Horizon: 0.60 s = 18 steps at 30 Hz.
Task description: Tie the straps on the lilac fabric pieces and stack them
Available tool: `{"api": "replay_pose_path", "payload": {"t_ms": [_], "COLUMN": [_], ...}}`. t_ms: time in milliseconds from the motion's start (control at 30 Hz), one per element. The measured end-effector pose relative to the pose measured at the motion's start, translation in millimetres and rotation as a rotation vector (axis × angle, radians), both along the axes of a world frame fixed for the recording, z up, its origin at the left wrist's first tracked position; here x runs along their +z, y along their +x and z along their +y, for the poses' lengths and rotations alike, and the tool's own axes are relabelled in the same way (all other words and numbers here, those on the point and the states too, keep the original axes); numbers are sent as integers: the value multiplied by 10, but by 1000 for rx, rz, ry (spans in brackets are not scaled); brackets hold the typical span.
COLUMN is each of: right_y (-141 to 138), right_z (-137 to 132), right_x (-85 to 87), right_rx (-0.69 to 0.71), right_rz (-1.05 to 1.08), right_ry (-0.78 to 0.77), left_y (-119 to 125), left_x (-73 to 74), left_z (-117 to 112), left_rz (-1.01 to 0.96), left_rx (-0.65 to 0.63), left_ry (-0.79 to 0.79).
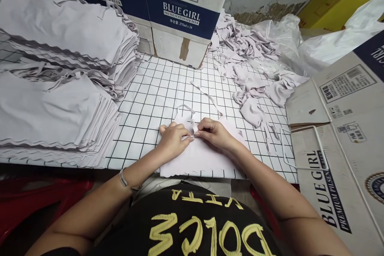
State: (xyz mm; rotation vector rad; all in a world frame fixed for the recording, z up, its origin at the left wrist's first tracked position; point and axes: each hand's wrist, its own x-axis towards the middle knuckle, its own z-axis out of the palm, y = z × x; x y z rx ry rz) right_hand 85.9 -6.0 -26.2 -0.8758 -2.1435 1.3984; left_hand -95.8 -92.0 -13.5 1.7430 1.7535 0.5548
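A pale lilac cloth bag (201,158) lies flat on the grid-patterned table (156,88), right in front of me. My left hand (173,139) and my right hand (214,132) rest on its top edge, fingers pinched together. Between them they hold the bag's thin drawstring (193,125), which loops up and trails away to the right across the table. The fingertips of both hands nearly meet at the string.
Two tall stacks of folded lilac bags (60,68) fill the left side. A Blue Girl beer carton (168,8) stands at the back. Loose fabric pieces (252,72) and a clear plastic bag (315,44) lie back right. A flattened carton (339,136) covers the right.
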Motion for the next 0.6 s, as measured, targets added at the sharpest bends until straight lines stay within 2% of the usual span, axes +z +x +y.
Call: {"api": "replay_pose_path", "payload": {"t_ms": [600], "right_y": [-12], "right_z": [-65], "right_x": [15], "right_rx": [0], "right_rz": [19], "right_ry": [40], "left_y": [-2], "left_x": [4], "left_z": [0], "left_rz": [-54], "left_rx": [25], "left_ry": [-8]}}
